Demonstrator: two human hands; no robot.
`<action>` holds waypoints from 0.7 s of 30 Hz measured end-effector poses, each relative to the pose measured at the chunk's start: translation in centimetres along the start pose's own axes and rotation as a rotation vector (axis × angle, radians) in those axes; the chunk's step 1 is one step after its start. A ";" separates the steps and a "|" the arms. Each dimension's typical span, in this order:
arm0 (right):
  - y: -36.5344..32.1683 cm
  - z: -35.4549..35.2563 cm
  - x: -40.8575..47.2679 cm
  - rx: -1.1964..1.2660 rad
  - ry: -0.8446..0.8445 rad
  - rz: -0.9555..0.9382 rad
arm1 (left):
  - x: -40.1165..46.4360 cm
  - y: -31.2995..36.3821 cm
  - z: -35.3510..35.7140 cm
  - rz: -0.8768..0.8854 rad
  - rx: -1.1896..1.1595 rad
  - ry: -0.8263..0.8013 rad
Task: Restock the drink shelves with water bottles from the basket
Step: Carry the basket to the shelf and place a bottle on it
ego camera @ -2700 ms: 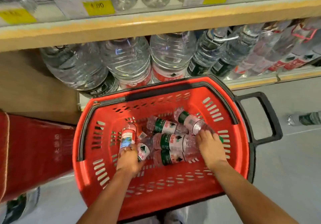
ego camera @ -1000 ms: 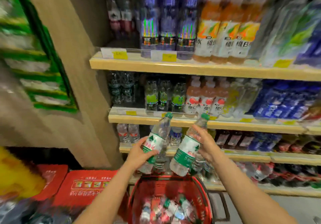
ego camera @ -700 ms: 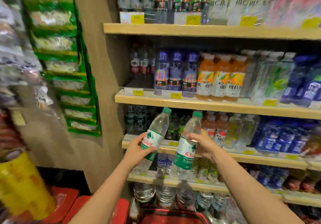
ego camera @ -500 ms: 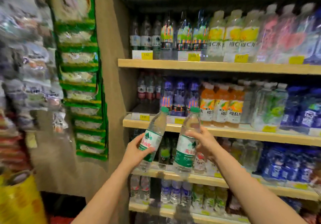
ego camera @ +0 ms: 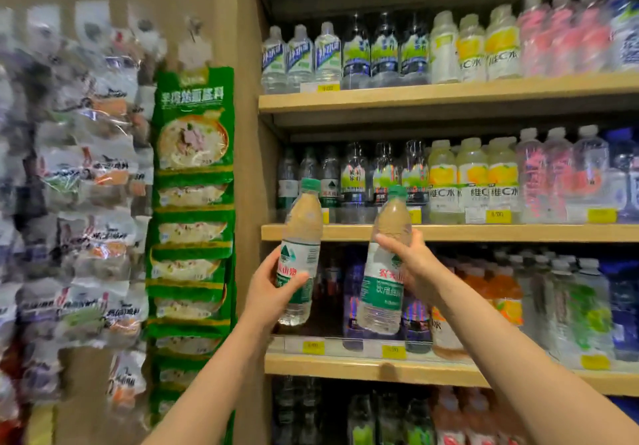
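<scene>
My left hand (ego camera: 271,294) grips a clear water bottle (ego camera: 301,237) with a green cap and a red, white and green label, held upright. In my right hand (ego camera: 413,265) is a second bottle of the same kind (ego camera: 385,272), gripped round its middle. Both bottles are raised in front of the wooden drink shelf (ego camera: 484,232), their caps level with the row standing on it. A few bottles with the same label (ego camera: 328,176) stand at the left end of that shelf. The basket is out of view.
Further wooden shelves above (ego camera: 449,94) and below (ego camera: 380,370) carry rows of coloured drink bottles with yellow price tags. A wooden side panel (ego camera: 247,133) bounds the shelves on the left. Green food packets (ego camera: 192,202) and other bagged goods hang on the wall at left.
I lifted two bottles out of the red basket and raised them. My view rose from the floor-level basket up the shelves, and the basket dropped out of sight.
</scene>
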State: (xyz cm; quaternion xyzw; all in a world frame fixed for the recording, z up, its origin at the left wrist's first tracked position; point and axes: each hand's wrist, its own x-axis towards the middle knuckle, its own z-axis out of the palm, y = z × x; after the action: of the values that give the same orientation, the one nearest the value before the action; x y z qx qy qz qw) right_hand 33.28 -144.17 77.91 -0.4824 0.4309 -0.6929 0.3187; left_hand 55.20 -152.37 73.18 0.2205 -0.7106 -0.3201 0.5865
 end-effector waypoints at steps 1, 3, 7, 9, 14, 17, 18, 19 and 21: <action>-0.4 0.5 0.7 0.006 -0.026 -0.012 | 0.9 0.2 -0.5 0.024 0.005 0.003; -1.3 1.8 2.2 0.006 -0.057 -0.040 | 2.7 1.0 -1.5 0.071 0.021 0.023; -3.1 5.3 6.4 -0.003 -0.125 -0.179 | 5.3 3.3 -3.5 0.176 0.031 0.089; -4.2 7.4 8.6 -0.007 -0.153 -0.277 | 6.5 4.7 -4.7 0.209 0.020 0.127; -5.9 11.6 14.7 -0.020 -0.190 -0.469 | 9.4 7.1 -7.6 0.260 0.089 0.212; -6.0 13.5 18.2 -0.029 -0.173 -0.546 | 10.2 6.8 -8.1 0.292 0.122 0.243; -5.9 14.0 19.4 -0.037 -0.160 -0.560 | 10.4 6.3 -8.1 0.295 0.131 0.256; -5.7 14.4 20.4 -0.046 -0.147 -0.574 | 10.5 5.9 -8.0 0.295 0.139 0.268; -5.0 15.0 22.4 -0.068 -0.130 -0.606 | 10.8 4.8 -7.9 0.291 0.151 0.280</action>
State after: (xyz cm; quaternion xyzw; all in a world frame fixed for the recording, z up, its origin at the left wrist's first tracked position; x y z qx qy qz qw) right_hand 39.81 -165.59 93.75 -0.6428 0.2691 -0.7090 0.1080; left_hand 60.88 -158.04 84.90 0.2012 -0.6683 -0.1443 0.7015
